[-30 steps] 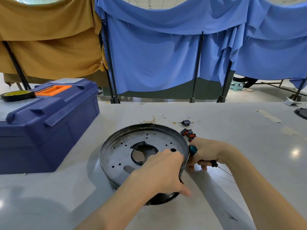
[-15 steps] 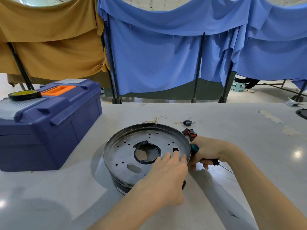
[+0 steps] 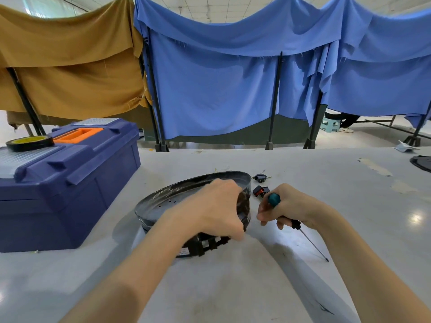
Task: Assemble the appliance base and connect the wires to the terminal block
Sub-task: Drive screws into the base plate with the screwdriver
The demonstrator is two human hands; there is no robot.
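Observation:
The round metal appliance base (image 3: 163, 203) is tilted up on its near edge on the grey table (image 3: 233, 287), its black plastic underside showing in front. My left hand (image 3: 214, 208) grips the base's near right rim, fingers curled over it. My right hand (image 3: 291, 206) holds a screwdriver (image 3: 303, 234) with a teal handle, its thin shaft pointing down to the right at the table. Two small black and red rocker switches (image 3: 260, 191) lie just beyond the base, with thin wire strands near them. No terminal block is visible.
A dark blue toolbox (image 3: 65, 178) with an orange handle stands at the left, a roll of black tape (image 3: 29, 142) on its lid. Blue and tan cloth screens hang behind the table. A dark round object (image 3: 423, 162) lies at the far right edge.
My left hand moved from the top of the perforated plate to the rim and tipped the base up. My right hand drew slightly away from the base with the screwdriver.

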